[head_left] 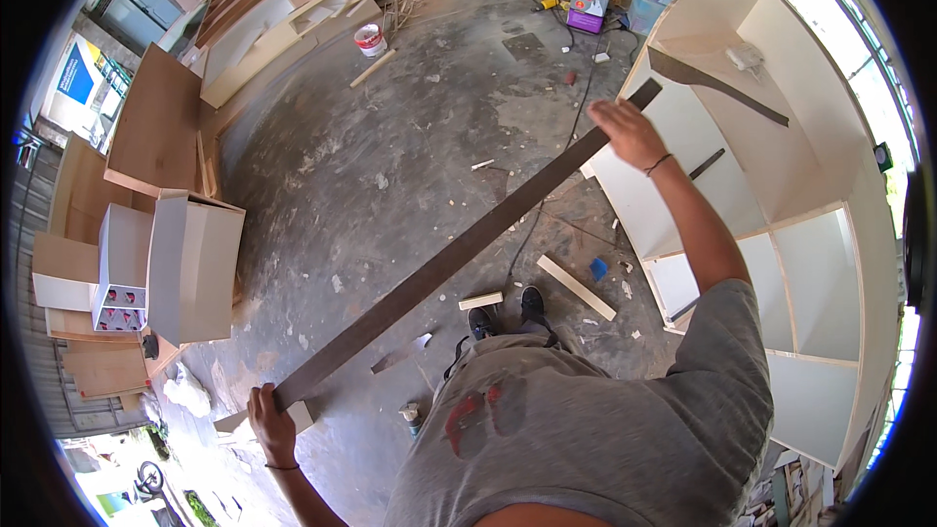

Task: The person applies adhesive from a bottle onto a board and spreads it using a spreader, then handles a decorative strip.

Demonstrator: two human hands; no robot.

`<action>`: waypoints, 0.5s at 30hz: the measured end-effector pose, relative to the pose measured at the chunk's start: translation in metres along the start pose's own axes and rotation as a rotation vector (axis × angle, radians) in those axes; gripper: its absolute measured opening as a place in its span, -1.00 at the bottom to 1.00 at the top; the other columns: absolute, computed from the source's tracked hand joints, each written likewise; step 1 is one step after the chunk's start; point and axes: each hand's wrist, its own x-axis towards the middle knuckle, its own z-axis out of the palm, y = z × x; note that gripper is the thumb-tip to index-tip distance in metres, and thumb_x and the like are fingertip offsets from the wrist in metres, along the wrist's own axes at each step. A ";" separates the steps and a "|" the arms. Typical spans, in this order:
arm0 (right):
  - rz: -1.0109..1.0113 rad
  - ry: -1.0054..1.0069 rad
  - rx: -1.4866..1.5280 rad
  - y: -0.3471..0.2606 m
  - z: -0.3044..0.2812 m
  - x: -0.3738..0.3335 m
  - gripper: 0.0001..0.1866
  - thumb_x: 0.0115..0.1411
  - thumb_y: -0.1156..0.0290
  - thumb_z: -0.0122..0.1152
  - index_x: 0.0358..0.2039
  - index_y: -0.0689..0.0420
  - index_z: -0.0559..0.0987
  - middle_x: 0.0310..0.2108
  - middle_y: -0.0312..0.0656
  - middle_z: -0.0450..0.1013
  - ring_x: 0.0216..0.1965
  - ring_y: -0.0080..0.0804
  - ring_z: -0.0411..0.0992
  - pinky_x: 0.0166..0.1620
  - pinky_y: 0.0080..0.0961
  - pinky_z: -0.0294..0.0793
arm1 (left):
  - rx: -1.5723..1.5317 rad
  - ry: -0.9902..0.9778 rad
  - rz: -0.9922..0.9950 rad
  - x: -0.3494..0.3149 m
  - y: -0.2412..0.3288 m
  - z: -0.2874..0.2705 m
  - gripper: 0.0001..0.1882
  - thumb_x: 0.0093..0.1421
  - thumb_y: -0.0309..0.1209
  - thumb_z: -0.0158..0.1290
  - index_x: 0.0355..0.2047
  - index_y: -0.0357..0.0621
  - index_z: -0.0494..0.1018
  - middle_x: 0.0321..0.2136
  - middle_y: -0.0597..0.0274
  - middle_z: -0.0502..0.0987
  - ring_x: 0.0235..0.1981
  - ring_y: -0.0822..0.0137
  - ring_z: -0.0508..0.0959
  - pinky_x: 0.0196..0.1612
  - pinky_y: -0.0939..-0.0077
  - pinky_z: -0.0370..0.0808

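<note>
A long, flat dark brown strip (449, 252) stretches diagonally in front of me, from lower left to upper right. My left hand (271, 422) is closed on its lower end, close to a pale offcut (299, 417). Near the upper end, my right hand (630, 133) grips the strip with bent fingers, and a short length sticks out past it. Beside that hand lies a large white cabinet (673, 176). On the cabinet rest a curved brown strip (727, 88) and a small dark piece (707, 164).
Wood offcuts (576, 287) and a blue scrap (598, 268) lie by my feet. A dark cable (532, 234) crosses the concrete floor (322, 205). Cabinet parts (195, 263) stand at left. At the back are a paint bucket (370, 40), a purple box (586, 20) and a yellow tool (547, 2).
</note>
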 end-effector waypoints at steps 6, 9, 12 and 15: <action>0.490 -0.184 -0.151 0.156 0.049 -0.076 -0.72 0.09 0.49 -0.03 -0.17 0.22 0.48 -0.32 0.08 0.46 -0.28 0.03 0.42 -0.20 -0.17 0.42 | 0.100 0.188 -0.240 -0.062 -0.077 -0.005 -0.73 -0.06 -0.74 -0.15 -0.30 -0.29 0.34 -0.37 -0.02 0.34 -0.28 -0.03 0.35 -0.17 0.17 0.30; 0.726 -0.150 -0.153 0.211 0.102 -0.193 -0.68 0.13 0.39 -0.03 -0.10 0.19 0.45 -0.35 0.04 0.47 -0.32 0.02 0.44 -0.23 -0.13 0.44 | -0.027 0.270 -0.391 -0.061 -0.068 -0.007 -0.72 -0.05 -0.75 -0.14 -0.31 -0.29 0.39 -0.36 0.00 0.43 -0.25 -0.03 0.40 -0.13 0.24 0.34; 0.854 -0.313 0.247 0.118 0.135 -0.178 -0.45 0.08 0.53 -0.01 0.14 0.16 0.26 0.08 0.10 0.26 0.11 -0.05 0.24 0.16 -0.29 0.20 | -0.084 0.242 -0.454 -0.068 -0.010 -0.014 -0.78 0.01 -0.62 -0.06 -0.29 -0.18 0.43 -0.32 -0.02 0.49 -0.27 -0.06 0.47 -0.24 0.22 0.42; 0.944 -0.351 0.786 0.020 0.183 -0.199 -0.35 0.03 0.61 -0.03 0.20 0.23 0.14 0.15 0.09 0.17 0.17 -0.14 0.16 0.21 -0.34 0.11 | -0.154 0.189 -0.591 -0.050 0.029 0.014 -0.76 0.02 -0.31 0.10 -0.32 -0.13 0.44 -0.43 0.01 0.51 -0.37 -0.05 0.49 -0.31 0.20 0.42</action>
